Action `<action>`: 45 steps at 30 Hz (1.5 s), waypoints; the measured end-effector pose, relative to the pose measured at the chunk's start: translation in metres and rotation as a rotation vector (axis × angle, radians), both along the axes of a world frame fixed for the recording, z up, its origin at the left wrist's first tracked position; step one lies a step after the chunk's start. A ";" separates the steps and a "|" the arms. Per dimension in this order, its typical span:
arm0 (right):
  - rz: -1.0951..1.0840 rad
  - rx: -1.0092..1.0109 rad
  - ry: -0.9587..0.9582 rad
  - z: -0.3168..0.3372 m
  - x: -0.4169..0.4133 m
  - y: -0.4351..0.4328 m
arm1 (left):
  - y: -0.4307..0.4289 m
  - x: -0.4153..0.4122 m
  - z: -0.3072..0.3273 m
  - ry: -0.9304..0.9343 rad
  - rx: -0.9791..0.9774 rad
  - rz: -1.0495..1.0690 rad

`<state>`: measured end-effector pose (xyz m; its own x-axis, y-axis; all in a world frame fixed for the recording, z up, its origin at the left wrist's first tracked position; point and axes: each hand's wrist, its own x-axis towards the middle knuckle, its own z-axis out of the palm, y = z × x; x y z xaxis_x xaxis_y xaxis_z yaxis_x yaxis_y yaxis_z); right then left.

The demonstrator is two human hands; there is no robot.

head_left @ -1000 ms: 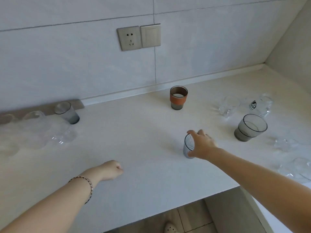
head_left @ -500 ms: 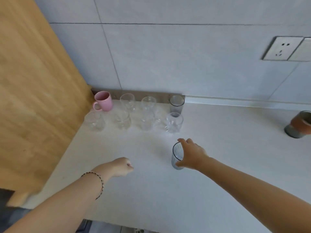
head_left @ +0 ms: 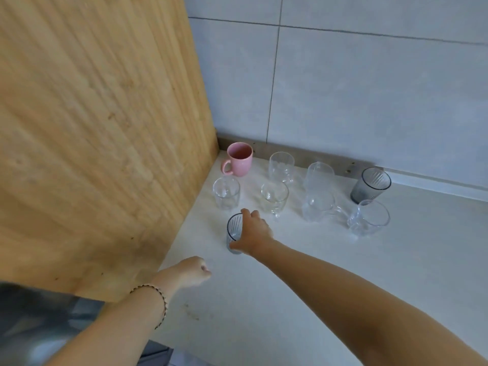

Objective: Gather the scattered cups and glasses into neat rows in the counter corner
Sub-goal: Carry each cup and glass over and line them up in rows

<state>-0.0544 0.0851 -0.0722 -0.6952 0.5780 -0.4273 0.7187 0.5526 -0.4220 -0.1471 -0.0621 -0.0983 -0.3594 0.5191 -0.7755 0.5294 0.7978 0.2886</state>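
Note:
My right hand (head_left: 253, 234) grips a dark-rimmed ribbed glass (head_left: 233, 231) standing on the white counter (head_left: 330, 273), just in front of the rows in the corner. The back row holds a pink mug (head_left: 239, 159), a clear glass (head_left: 281, 166), a frosted glass (head_left: 319, 175) and a grey tumbler (head_left: 371, 185). The front row holds several clear glasses, from the leftmost one (head_left: 226, 192) to the rightmost one (head_left: 369, 221). My left hand (head_left: 194, 270) is curled in a fist near the counter's front left, holding nothing.
A wooden panel (head_left: 100, 133) walls off the counter's left side. Grey tiled wall (head_left: 369, 88) runs behind the rows. The counter's front edge lies close below my left wrist.
My right hand has carried the ribbed glass leftward along the counter into the corner, close to the front row. The view swung left with it. My left hand stayed fisted.

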 end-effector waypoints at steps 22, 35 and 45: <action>-0.231 -0.292 -0.025 -0.008 0.095 0.041 | 0.060 0.031 0.001 -0.024 0.067 -0.292; -0.638 -0.091 -0.268 0.020 0.451 0.173 | 0.269 0.275 0.031 -0.043 0.159 -0.733; -0.684 -0.127 -0.389 0.002 0.684 0.288 | 0.413 0.499 0.026 -0.080 0.180 -0.642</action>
